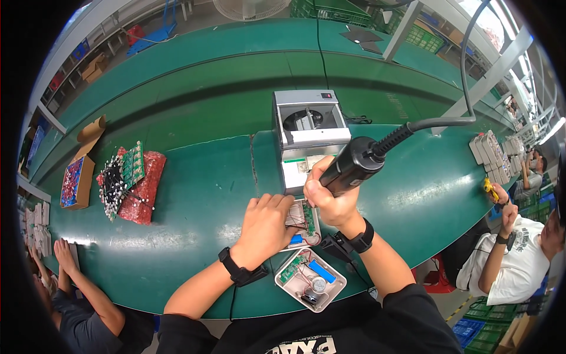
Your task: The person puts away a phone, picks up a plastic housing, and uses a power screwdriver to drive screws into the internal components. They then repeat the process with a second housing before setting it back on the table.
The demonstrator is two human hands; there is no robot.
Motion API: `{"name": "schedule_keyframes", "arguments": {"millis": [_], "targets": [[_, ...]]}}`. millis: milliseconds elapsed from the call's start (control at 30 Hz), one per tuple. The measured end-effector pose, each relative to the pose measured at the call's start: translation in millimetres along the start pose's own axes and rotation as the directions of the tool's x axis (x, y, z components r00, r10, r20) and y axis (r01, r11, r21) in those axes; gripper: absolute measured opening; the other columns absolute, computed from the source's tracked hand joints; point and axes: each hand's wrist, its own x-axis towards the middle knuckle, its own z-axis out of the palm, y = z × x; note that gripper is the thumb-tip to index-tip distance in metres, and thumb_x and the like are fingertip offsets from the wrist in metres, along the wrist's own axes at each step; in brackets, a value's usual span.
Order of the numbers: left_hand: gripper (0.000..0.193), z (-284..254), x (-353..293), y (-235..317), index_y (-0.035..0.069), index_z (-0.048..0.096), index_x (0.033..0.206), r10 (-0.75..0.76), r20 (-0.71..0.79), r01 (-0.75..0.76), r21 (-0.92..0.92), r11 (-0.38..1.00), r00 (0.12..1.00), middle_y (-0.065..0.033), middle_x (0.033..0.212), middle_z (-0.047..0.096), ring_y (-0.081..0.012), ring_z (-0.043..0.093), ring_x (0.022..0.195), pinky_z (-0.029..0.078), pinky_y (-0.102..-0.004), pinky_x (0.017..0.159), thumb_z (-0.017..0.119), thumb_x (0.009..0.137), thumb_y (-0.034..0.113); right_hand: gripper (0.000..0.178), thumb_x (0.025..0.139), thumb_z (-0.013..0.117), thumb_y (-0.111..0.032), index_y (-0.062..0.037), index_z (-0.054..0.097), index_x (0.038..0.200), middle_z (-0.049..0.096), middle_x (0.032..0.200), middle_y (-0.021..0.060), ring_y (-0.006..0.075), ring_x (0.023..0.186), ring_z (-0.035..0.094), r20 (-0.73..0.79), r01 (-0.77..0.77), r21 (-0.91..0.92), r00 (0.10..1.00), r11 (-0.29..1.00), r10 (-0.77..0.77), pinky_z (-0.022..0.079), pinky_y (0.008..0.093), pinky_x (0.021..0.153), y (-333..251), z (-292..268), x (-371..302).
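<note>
My right hand (331, 200) is wrapped round a black electric screwdriver (349, 168), its cable rising at the back. The tool's tip is hidden behind my fingers. My left hand (266, 223) bends over a pale plastic housing (316, 219), gripping its left side. Inside that housing show a green circuit board (309, 217), thin wires and a blue battery (296, 239). Closer to me lies a second open housing (330, 302) with a green board, a blue battery (321, 271) and a round silver part (318, 285).
A grey screw feeder (312, 141) stands just beyond my hands. Leftward lie circuit boards with wires (133, 166) on red bubble wrap (154, 177), beside an open cardboard box (85, 183). Stacked pale housings (488, 154) stand at the right. Co-workers sit on both sides; one holds a yellow tool (489, 187).
</note>
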Motion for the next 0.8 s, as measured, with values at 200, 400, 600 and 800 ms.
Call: {"name": "schedule_keyframes", "arguments": {"millis": [200, 400, 600, 800], "targets": [[0.051, 0.8, -0.6, -3.0, 0.005, 0.063, 0.108, 0.000, 0.005, 0.000, 0.025, 1.000, 1.000, -0.0087, 0.097, 0.065, -0.0275, 0.060, 0.095, 0.044, -0.0392, 0.081, 0.082, 0.064, 0.020, 0.021, 0.086, 0.066, -0.009, -0.0029, 0.045, 0.089, 0.052, 0.066, 0.0051, 0.0115, 0.052, 0.048, -0.085, 0.145, -0.064, 0.985, 0.987, -0.150, 0.042, 0.0259, 0.048, -35.0, 14.7, 9.0], [0.051, 2.5, -5.7, 1.4, 0.005, 0.063, 0.110, -0.055, -0.013, 0.055, 0.035, 0.998, 0.998, -0.0088, 0.100, 0.065, -0.0285, 0.059, 0.095, 0.045, -0.0400, 0.082, 0.081, 0.065, 0.020, 0.024, 0.087, 0.066, -0.012, -0.0031, 0.043, 0.087, 0.050, 0.064, 0.0045, 0.0111, 0.051, 0.046, -0.015, 0.321, -0.138, 0.945, 0.937, -0.326, 0.041, 0.0265, 0.047, -49.9, 0.1, 36.7], [0.053, 3.3, -5.4, 2.2, 0.004, 0.062, 0.111, -0.059, -0.023, 0.060, 0.031, 0.998, 0.998, -0.0095, 0.101, 0.065, -0.0286, 0.059, 0.096, 0.046, -0.0400, 0.081, 0.081, 0.065, 0.020, 0.026, 0.089, 0.066, -0.014, -0.0034, 0.042, 0.087, 0.048, 0.062, 0.0043, 0.0114, 0.049, 0.044, -0.035, 0.167, -0.093, 0.985, 0.982, -0.170, 0.040, 0.0276, 0.046, -57.2, 3.2, 36.5], [0.052, 3.8, -4.4, -0.6, 0.004, 0.062, 0.111, -0.047, -0.037, 0.048, 0.040, 0.998, 0.998, -0.0099, 0.101, 0.065, -0.0285, 0.060, 0.095, 0.046, -0.0392, 0.081, 0.081, 0.064, 0.020, 0.025, 0.087, 0.067, -0.012, -0.0027, 0.043, 0.086, 0.049, 0.062, 0.0052, 0.0119, 0.050, 0.046, 0.028, 0.028, 0.048, 0.999, 0.998, -0.029, 0.042, 0.0284, 0.048, -57.7, 9.4, -9.3]]}}
